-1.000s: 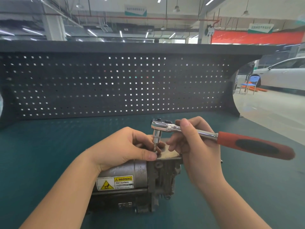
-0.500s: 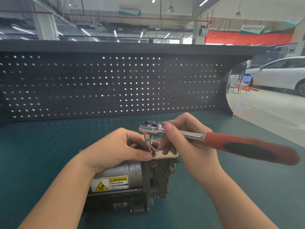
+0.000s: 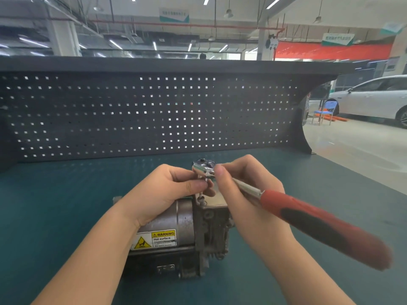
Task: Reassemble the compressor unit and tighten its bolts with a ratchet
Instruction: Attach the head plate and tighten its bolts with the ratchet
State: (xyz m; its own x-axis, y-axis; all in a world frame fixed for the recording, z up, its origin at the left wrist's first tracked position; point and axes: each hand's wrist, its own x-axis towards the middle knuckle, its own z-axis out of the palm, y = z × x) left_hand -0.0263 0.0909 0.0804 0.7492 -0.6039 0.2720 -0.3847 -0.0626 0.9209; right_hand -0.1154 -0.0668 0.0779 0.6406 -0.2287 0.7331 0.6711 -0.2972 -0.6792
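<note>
Compressor (image 3: 176,234) on green table (image 3: 66,205), long axis left-right; yellow label (image 3: 154,239) reads "WARNING Hot surface". Ratchet (image 3: 308,219) head above compressor top, red handle now swung nearer camera, pointing lower right. Left hand (image 3: 163,192) fingers pinch socket; right hand (image 3: 244,190) fingers grip ratchet shaft.

The bolt beneath the chrome ratchet head (image 3: 202,168) is concealed by the left hand (image 3: 164,192). The red-and-black ratchet handle (image 3: 326,225) is blurred towards its end. Fine print on the yellow-and-white warning label (image 3: 157,238) cannot be read. Both forearms are cut off by the bottom edge.
</note>
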